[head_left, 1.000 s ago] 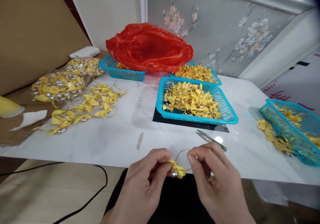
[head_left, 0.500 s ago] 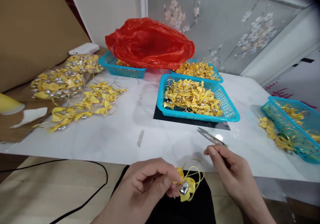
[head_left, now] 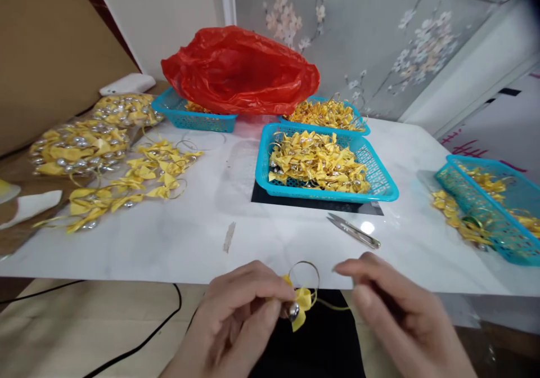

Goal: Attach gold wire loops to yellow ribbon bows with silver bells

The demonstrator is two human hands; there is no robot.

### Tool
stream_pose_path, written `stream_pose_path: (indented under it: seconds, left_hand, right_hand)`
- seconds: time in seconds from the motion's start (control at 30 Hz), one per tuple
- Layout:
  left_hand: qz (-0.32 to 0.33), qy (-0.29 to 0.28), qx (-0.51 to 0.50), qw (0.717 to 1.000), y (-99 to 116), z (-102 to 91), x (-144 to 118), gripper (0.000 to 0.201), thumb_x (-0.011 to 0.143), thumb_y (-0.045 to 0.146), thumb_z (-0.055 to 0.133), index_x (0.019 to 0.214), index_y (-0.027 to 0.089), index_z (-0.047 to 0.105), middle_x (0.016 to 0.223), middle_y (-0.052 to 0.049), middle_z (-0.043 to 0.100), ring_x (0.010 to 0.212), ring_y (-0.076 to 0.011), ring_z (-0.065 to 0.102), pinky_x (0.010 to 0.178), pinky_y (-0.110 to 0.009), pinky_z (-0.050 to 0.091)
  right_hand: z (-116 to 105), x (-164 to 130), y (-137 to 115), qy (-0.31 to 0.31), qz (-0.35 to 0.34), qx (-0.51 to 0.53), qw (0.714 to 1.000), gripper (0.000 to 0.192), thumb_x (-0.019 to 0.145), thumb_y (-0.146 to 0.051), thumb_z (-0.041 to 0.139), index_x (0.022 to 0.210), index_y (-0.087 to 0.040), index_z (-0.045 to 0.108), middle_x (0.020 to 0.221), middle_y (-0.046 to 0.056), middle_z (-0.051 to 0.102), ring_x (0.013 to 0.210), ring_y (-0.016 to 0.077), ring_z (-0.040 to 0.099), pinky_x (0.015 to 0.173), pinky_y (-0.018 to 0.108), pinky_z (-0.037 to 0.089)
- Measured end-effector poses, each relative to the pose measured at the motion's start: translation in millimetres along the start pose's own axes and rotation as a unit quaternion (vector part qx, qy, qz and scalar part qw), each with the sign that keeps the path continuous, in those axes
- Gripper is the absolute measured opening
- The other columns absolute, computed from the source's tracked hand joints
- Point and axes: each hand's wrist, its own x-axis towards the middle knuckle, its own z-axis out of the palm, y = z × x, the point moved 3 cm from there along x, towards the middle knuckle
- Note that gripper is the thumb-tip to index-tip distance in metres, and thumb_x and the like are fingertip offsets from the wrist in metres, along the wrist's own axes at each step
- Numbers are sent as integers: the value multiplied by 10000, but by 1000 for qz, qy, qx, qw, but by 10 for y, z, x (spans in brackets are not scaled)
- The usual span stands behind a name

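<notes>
Left hand (head_left: 242, 313): thumb and forefinger pinching yellow flower (head_left: 304, 300) with silver ball (head_left: 294, 311).
Right hand (head_left: 400, 310): thumb and forefinger parted, nothing between them.
Snips (head_left: 359, 235): lying near blue basket (head_left: 373, 167).

So you've got that little yellow ribbon flower (head_left: 302, 299) pinched between the thumb and fingers of your left hand (head_left: 240, 316), up in the air, with part of it hidden behind your fingertips. Its petals splay out to the right, and a shiny silver bead (head_left: 294, 310) sits right up against them, facing you. Your thin gold cord (head_left: 319, 281) arches above the petals in a loose round loop, plus one strand pokes off to the right.
</notes>
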Motion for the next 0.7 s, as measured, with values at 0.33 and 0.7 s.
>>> stream_pose_path:
  seconds: [0.33, 0.7]
  left_hand:
    - [8, 17, 66, 998, -85, 47, 76, 243, 843, 40, 610, 894, 262, 695, 810, 19, 637, 698, -108, 648, 609, -158, 534]
    - [-92, 76, -85, 989, -189, 57, 78, 247, 807, 75, 691, 881, 290, 790, 957, 1, 677, 768, -101, 677, 684, -129, 546]
  right_hand:
    - [335, 104, -135, -26, -23, 34, 999, 176, 941, -266, 588, 823, -226, 712, 664, -33, 458, 538, 104, 434, 463, 229, 333]
    - [115, 164, -150, 44, -99, -102, 989, 181, 985, -270, 500, 1082, -261, 653, 721, -11, 557, 570, 135, 555, 508, 233, 465]
